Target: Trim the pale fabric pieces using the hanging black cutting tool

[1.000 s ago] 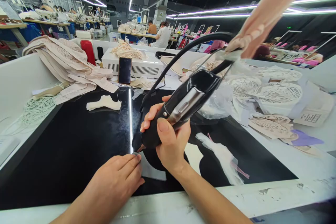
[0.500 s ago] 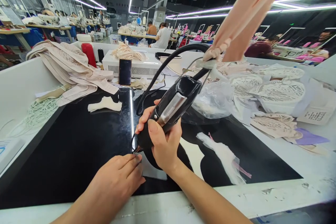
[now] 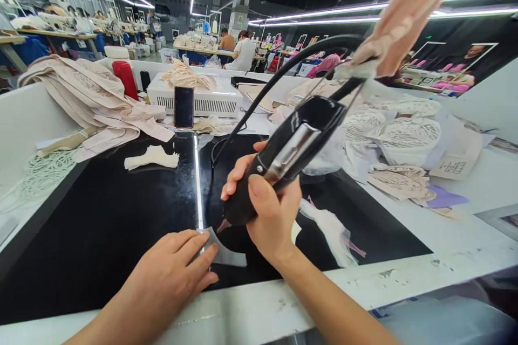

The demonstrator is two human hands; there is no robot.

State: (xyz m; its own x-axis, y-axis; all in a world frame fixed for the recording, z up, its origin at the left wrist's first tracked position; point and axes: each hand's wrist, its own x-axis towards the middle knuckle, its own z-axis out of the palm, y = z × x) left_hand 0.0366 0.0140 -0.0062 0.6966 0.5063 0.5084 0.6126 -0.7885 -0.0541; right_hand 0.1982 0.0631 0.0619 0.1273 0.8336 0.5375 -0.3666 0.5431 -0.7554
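Observation:
My right hand is wrapped around a black handheld cutting tool with a silver panel and a thick black cable rising to the upper right. The tool's small tip points down at the corner of a thin pale fabric piece on the black glossy table surface. My left hand lies flat, fingers stretched out, pressing the left edge of that fabric piece.
Beige garments are piled at the back left. A white machine box with a phone leaning on it stands behind. Lace cup pieces and labels lie at the right. A white scrap and trimmed strips rest on the black surface. Other people work far behind.
The tool and my right hand shifted slightly right and tilted lower. My left hand stayed flat on the fabric piece. The camera view moved a little.

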